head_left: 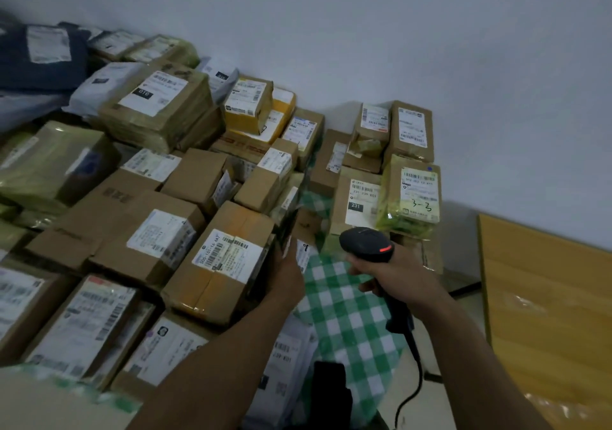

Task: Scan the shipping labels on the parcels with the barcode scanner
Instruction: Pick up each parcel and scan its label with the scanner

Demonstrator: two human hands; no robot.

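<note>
Heap of parcels (159,171) covers most of the bench (347,317), stacked back to the wall. Green checked cloth shows only in the gap on the near right. Labels mostly face up.

Taped carton (225,264) sits at the gap's left edge. Just beside it is a small parcel (303,254), tipped up, white label turned toward the gap.

Barcode scanner (366,242) is above the cloth, its head near that label and a red light showing on top.

Right grip (397,274) is clenched round the scanner's handle. Left grip (288,274) seems to be grasping the small parcel's edge, fingers hidden behind it.

Step in hand, as I judge it: presenting this label for a read. Next calls for squaring the scanner's nose to the barcode and holding the parcel steady.
</note>
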